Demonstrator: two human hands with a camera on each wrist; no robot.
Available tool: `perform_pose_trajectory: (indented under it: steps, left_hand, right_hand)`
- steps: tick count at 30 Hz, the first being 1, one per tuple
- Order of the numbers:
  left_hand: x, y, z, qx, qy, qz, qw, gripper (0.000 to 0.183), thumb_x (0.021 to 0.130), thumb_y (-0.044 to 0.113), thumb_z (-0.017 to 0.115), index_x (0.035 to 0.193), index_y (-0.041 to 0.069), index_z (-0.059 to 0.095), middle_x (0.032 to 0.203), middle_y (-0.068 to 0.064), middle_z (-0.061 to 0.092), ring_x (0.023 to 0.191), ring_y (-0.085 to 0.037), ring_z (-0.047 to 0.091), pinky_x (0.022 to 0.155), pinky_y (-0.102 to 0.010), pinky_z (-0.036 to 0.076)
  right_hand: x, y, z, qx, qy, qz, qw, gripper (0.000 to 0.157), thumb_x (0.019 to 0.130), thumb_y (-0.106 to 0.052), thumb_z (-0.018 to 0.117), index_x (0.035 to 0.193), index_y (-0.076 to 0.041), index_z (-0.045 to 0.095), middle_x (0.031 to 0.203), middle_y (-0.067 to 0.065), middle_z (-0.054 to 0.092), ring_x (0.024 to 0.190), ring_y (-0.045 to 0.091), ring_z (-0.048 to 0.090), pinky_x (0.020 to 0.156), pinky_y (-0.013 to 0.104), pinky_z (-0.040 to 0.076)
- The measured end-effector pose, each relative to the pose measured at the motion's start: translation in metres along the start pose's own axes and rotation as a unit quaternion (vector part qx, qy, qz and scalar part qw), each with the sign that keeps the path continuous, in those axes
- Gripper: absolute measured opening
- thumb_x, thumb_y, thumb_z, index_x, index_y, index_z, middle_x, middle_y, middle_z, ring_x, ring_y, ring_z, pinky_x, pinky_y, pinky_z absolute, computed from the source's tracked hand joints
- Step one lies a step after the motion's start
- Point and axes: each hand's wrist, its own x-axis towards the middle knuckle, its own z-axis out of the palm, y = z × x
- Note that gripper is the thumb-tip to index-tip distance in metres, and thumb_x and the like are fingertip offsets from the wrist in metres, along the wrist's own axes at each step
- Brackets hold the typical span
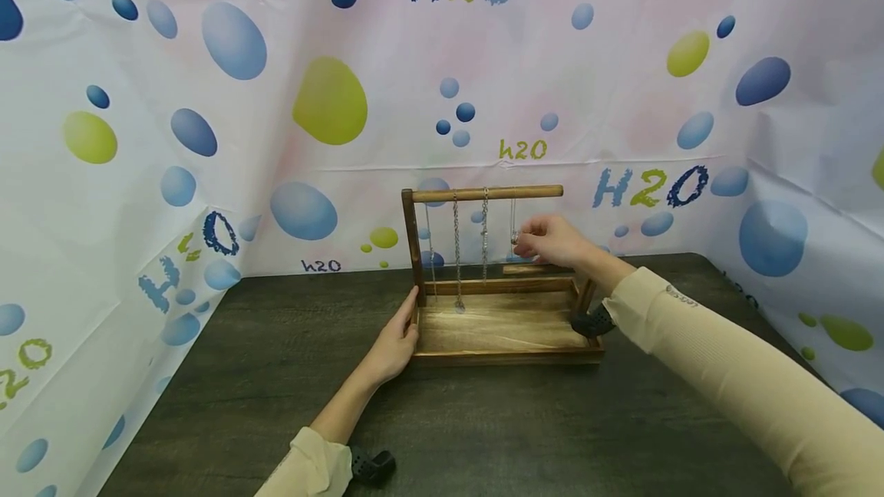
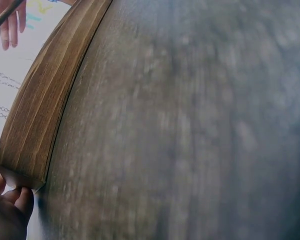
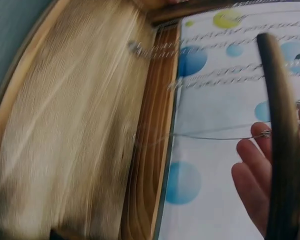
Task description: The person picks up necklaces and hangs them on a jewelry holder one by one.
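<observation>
A wooden jewelry stand [image 1: 506, 360] has a tray base, a tall left post and an upper bar [image 1: 497, 193]. Several silvery chain necklaces [image 1: 456, 251] hang from that bar. My right hand [image 1: 552, 239] is at the rightmost thin necklace [image 3: 215, 138], its fingertips pinching a small piece on it. In the right wrist view a dark lower bar [image 3: 282, 130] crosses in front of this hand and partly hides it. My left hand [image 1: 392, 347] rests along the tray's left side, with fingertips [image 2: 25, 202] touching the tray corner in the left wrist view.
The stand is on a dark wood-grain table [image 1: 483, 428]. Behind it hangs a white sheet [image 1: 387, 167] with blue and green drops and H2O lettering. The lower bar's free end points left, behind the tray. Black wrist straps [image 1: 373, 466] show at both sleeves.
</observation>
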Motion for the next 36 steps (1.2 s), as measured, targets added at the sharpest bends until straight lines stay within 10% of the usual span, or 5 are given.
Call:
perform_pose_trajectory:
  steps: [15, 28, 36]
  left_hand:
    - [0.000, 0.002, -0.001, 0.005, -0.003, 0.003, 1.0000, 0.070, 0.105, -0.003, 0.035, 0.164, 0.023, 0.007, 0.167, -0.014, 0.008, 0.042, -0.010, 0.030, 0.046, -0.028, 0.038]
    - [-0.004, 0.004, -0.032, 0.038, 0.008, -0.008, 0.9992, 0.069, 0.105, 0.000, 0.034, 0.164, 0.022, 0.005, 0.167, -0.012, 0.008, 0.057, -0.017, 0.036, 0.062, -0.035, 0.042]
    - [-0.013, -0.002, -0.049, 0.006, 0.010, -0.017, 0.9998, 0.069, 0.105, -0.001, 0.031, 0.164, 0.021, 0.002, 0.167, -0.013, 0.002, 0.050, -0.013, 0.033, 0.059, -0.031, 0.040]
  right_hand:
    - [-0.027, -0.004, 0.005, -0.123, 0.085, -0.097, 0.984, 0.023, 0.105, -0.021, 0.054, 0.112, -0.006, 0.070, 0.110, 0.011, 0.069, 0.098, 0.027, 0.064, 0.083, 0.047, 0.051]
    - [-0.082, 0.024, 0.069, 0.021, 0.359, -0.273, 0.892, 0.018, 0.093, 0.008, 0.064, 0.107, 0.001, 0.073, 0.102, 0.013, 0.067, 0.078, 0.014, 0.055, 0.062, 0.018, 0.040]
    - [-0.089, -0.010, 0.078, 0.010, 0.335, -0.289, 0.896, 0.015, 0.090, 0.015, 0.062, 0.100, 0.008, 0.071, 0.102, 0.023, 0.065, 0.083, 0.021, 0.057, 0.072, 0.023, 0.045]
